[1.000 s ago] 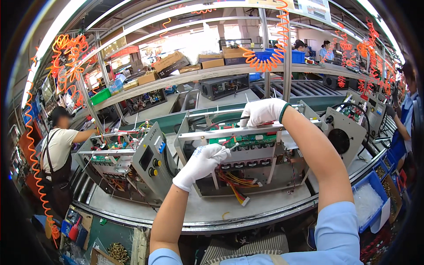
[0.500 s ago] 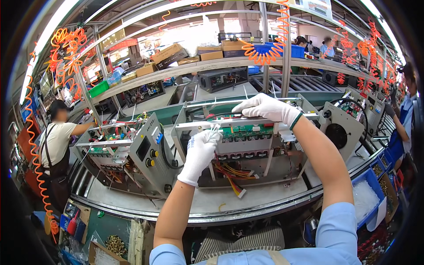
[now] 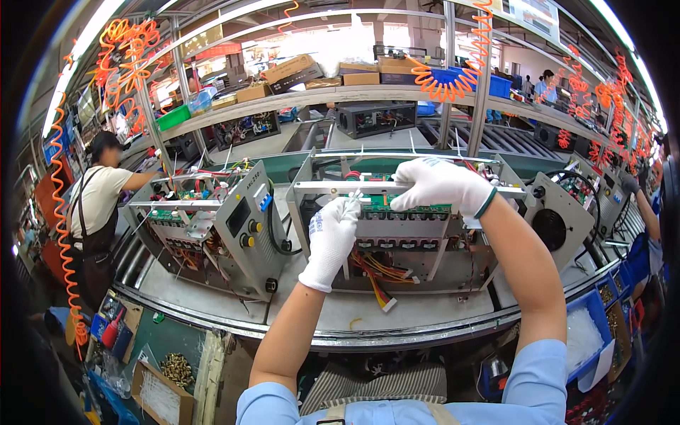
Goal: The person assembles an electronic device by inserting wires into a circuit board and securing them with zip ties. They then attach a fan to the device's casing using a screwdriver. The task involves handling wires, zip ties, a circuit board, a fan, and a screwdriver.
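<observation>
Gloved left hand (image 3: 331,237) pinches thin white strips (image 3: 353,201); gloved right hand (image 3: 440,188) curls over a metal rail (image 3: 319,188), grip unclear. The open machine (image 3: 459,270) stands just beyond the left hand, under the right.

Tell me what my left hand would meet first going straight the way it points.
Likely the silver crossbar, just above your left hand in this view, though depth is unclear.

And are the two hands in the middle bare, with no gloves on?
No, the left hand and the right hand both wear white knit gloves.
</observation>
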`<state>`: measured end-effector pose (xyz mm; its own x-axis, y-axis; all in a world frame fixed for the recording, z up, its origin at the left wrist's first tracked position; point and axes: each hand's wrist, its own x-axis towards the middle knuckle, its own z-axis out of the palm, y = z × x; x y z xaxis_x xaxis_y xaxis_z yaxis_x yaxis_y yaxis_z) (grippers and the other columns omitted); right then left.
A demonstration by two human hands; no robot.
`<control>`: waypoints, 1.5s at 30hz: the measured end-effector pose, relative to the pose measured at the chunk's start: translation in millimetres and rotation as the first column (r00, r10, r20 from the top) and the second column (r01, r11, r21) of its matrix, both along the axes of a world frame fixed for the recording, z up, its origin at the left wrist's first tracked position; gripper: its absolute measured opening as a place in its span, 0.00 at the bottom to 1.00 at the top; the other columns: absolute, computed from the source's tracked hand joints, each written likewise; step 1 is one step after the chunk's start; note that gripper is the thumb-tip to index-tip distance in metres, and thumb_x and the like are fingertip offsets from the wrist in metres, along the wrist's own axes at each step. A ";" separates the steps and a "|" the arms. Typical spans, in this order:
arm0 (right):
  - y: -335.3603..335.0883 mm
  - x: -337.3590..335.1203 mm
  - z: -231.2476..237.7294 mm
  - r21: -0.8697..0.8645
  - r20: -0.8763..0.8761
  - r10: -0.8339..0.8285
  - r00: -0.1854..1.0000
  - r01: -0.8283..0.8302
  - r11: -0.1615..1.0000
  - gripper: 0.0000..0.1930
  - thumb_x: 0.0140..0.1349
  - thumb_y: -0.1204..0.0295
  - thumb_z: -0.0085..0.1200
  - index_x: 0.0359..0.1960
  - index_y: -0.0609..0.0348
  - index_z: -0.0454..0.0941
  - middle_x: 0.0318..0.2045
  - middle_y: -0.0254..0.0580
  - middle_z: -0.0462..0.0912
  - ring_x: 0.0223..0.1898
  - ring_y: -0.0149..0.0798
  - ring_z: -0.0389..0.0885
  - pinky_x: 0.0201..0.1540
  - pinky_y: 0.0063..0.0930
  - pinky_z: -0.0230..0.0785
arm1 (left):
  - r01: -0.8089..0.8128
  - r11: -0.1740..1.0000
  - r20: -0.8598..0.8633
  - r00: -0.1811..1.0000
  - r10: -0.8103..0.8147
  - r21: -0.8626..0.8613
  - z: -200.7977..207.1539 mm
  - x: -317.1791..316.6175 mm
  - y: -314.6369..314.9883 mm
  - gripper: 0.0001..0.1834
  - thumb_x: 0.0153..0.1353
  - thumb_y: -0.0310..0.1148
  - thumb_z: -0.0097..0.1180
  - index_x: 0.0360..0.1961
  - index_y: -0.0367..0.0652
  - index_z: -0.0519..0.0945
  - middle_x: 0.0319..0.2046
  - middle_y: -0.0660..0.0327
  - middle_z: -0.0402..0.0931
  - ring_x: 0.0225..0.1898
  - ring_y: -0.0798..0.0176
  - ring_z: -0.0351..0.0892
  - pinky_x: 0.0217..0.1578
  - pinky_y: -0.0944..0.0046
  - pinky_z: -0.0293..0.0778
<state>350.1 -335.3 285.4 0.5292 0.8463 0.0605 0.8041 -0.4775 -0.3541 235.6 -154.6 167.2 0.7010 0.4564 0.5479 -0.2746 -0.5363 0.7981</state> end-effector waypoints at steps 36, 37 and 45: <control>-6.5 18.6 -45.9 0.387 0.152 0.051 0.987 -0.107 0.916 0.18 0.57 0.60 0.59 0.51 0.38 0.81 0.42 0.36 0.85 0.45 0.41 0.84 0.48 0.32 0.73 | 0.146 0.987 0.280 0.952 -0.123 -0.065 18.1 14.5 -55.4 0.13 0.63 0.26 0.56 0.47 0.34 0.80 0.32 0.63 0.81 0.21 0.82 0.68 0.20 0.78 0.62; -3.3 28.2 -53.0 0.405 0.148 0.085 0.985 -0.139 0.904 0.18 0.57 0.60 0.59 0.50 0.39 0.82 0.41 0.37 0.86 0.44 0.42 0.84 0.47 0.33 0.73 | 0.272 0.942 0.106 0.961 -0.256 -0.198 34.2 2.5 -53.8 0.13 0.64 0.28 0.56 0.48 0.35 0.80 0.33 0.63 0.81 0.22 0.82 0.66 0.22 0.78 0.62; 0.0 12.0 -31.4 0.331 -0.087 0.116 0.989 -0.081 0.940 0.24 0.55 0.78 0.58 0.56 0.56 0.77 0.47 0.43 0.84 0.45 0.32 0.82 0.52 0.24 0.70 | 0.321 0.903 0.089 0.947 -0.308 -0.285 25.9 7.3 -24.7 0.11 0.65 0.34 0.57 0.32 0.36 0.84 0.21 0.65 0.80 0.13 0.82 0.59 0.14 0.76 0.51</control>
